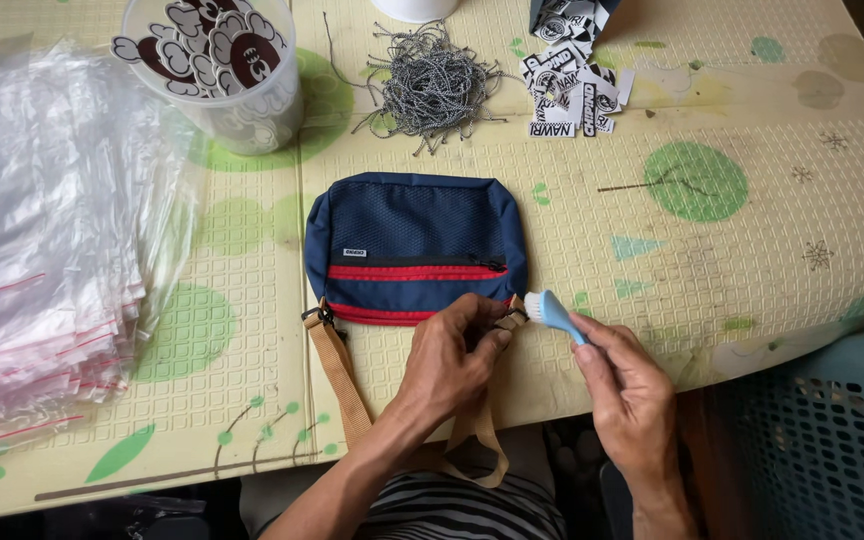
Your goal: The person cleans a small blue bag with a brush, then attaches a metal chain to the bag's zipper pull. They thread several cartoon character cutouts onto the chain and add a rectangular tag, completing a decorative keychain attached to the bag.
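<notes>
A small navy pouch (414, 235) with red zipper trim lies flat on the cream patterned mat (652, 260). Its tan strap (337, 370) runs down over the mat's front edge. My left hand (449, 355) grips the pouch's lower right corner, near the strap ring. My right hand (624, 390) holds a small light-blue brush (552, 310) with white bristles, its head touching that same corner.
A stack of clear zip bags with red seals (42, 250) fills the left. At the back stand a clear cup of brown stickers (217, 65), a tangle of grey string (437, 85) and a pile of black-and-white tags (574, 85). A blue-grey plastic basket (822, 440) sits low right.
</notes>
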